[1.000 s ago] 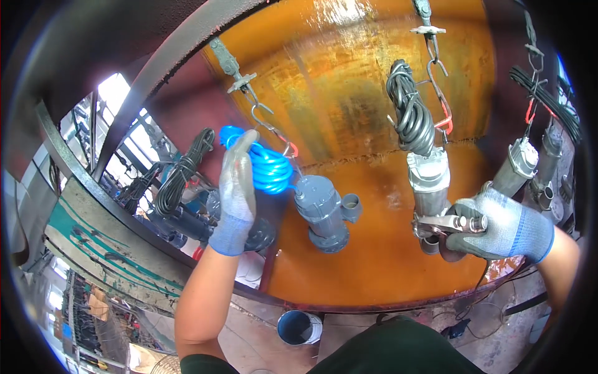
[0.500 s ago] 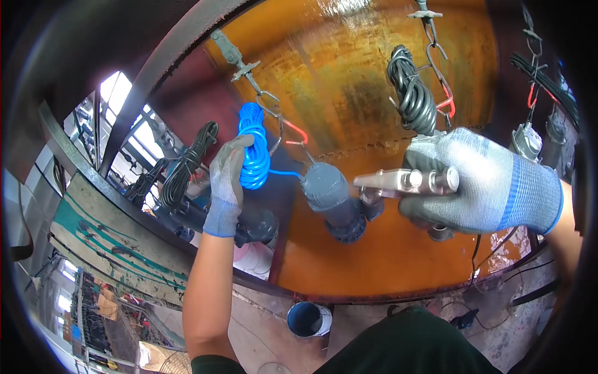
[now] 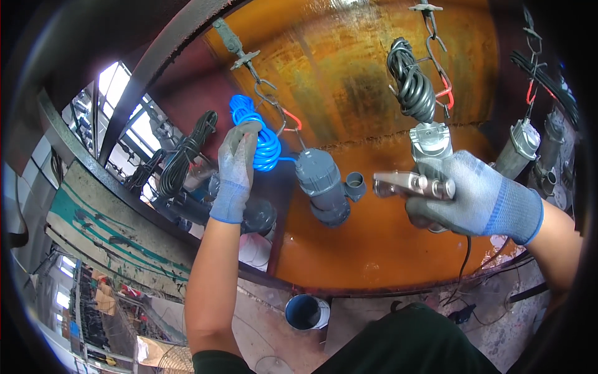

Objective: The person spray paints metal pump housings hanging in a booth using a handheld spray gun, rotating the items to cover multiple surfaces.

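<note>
L hand [image 3: 235, 153] & R hand [image 3: 470, 194]: lt-grey gloves [image 3: 481, 179] w/ blue knit cuffs [image 3: 228, 203]; short dk-green L sleeve [image 3: 218, 363].

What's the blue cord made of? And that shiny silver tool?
Blue cord: probably plastic or rubber outside, glossy; it shines and bends into smooth loops.
Silver tool: likely polished metal, since bright highlights show on it; which metal, I can't tell.

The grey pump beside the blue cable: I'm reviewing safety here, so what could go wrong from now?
Hanging from a red-coated hook, the grey pump might swing if the left hand, at the blue cable, tugs it. The metal tool in the right hand points toward the pump's side outlet and could knock it, though depth is hard to judge.
</note>
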Tool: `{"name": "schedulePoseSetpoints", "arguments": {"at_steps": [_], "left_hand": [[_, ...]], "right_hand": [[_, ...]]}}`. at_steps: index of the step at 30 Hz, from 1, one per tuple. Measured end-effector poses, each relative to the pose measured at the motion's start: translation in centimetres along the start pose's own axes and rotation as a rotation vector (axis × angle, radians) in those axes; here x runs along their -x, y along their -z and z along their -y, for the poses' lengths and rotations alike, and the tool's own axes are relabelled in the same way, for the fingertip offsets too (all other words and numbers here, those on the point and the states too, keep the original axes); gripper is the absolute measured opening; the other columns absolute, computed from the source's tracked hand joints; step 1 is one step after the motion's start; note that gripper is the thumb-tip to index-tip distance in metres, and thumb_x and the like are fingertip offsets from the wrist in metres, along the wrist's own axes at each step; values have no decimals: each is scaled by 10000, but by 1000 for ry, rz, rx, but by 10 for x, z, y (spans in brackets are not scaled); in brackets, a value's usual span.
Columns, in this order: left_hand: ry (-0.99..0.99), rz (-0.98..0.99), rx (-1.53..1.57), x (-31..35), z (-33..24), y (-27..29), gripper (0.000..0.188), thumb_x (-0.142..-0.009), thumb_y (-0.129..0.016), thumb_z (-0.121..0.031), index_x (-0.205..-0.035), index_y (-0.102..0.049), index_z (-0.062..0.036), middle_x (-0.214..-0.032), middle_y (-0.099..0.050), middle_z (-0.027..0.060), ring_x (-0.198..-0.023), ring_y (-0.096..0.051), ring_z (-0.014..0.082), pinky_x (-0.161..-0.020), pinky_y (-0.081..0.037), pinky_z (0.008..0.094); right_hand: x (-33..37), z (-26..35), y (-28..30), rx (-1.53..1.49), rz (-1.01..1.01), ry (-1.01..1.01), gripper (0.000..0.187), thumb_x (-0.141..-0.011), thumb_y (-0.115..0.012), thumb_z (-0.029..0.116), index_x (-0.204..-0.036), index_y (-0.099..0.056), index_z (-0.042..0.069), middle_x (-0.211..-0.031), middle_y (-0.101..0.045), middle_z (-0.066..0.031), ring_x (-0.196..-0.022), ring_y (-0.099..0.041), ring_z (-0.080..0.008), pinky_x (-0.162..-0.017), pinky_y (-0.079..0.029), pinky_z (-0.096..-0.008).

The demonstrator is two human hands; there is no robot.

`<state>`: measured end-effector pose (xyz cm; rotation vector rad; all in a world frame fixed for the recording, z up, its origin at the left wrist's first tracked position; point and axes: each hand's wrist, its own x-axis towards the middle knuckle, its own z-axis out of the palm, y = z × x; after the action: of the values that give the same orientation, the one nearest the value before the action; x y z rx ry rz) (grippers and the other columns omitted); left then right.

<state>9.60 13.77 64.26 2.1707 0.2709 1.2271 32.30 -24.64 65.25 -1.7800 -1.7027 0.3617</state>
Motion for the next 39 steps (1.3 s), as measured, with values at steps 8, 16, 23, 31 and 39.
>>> {"name": "schedulePoseSetpoints", "arguments": {"at_steps": [8,16,23,31,39], "left_hand": [[-21,-17,-160,-5,9,2,249,-1064,-597,-121,-1216,-735,19,-1233,-703,129,-1169,-657,225,-1066,-491,358],[51,-3,-140,-7,20,35,341,-1015,-529,-82,-1272,-723,31,-1213,-727,116,-1068,-668,184,-998,-524,325],[209,-199,-127,-6,25,57,398,-1024,-484,-76,-1338,-693,50,-1327,-714,171,-1209,-690,260,-1095,-527,386],[372,-425,-208,-22,22,60,421,-1066,-572,-292,-1316,-745,-1,-1236,-748,155,-1072,-717,254,-958,-567,384],[498,-463,-138,-35,27,54,429,-1030,-653,-331,-1285,-733,4,-1156,-739,179,-951,-734,261,-861,-597,386]], "right_hand": [[-21,-20,-38,56,-156,287,364,-1008,-765,347,-1023,-576,36,-797,-702,-193,-763,-719,-391,-677,-570,-461],[39,-51,-28,-170,39,-108,281,-961,-772,276,-1099,-712,39,-901,-765,-144,-878,-762,-319,-812,-590,-433],[54,-80,-38,-613,-319,-252,230,-1050,-657,193,-1198,-676,19,-768,-675,-29,-634,-582,-65,-565,-484,-267],[61,-91,-11,-549,-264,-211,225,-1044,-673,166,-1205,-679,8,-758,-671,-37,-648,-580,-95,-596,-499,-290],[55,-96,3,-334,-94,19,236,-985,-752,136,-1188,-694,31,-820,-758,-95,-761,-752,-159,-674,-578,-353]]}}
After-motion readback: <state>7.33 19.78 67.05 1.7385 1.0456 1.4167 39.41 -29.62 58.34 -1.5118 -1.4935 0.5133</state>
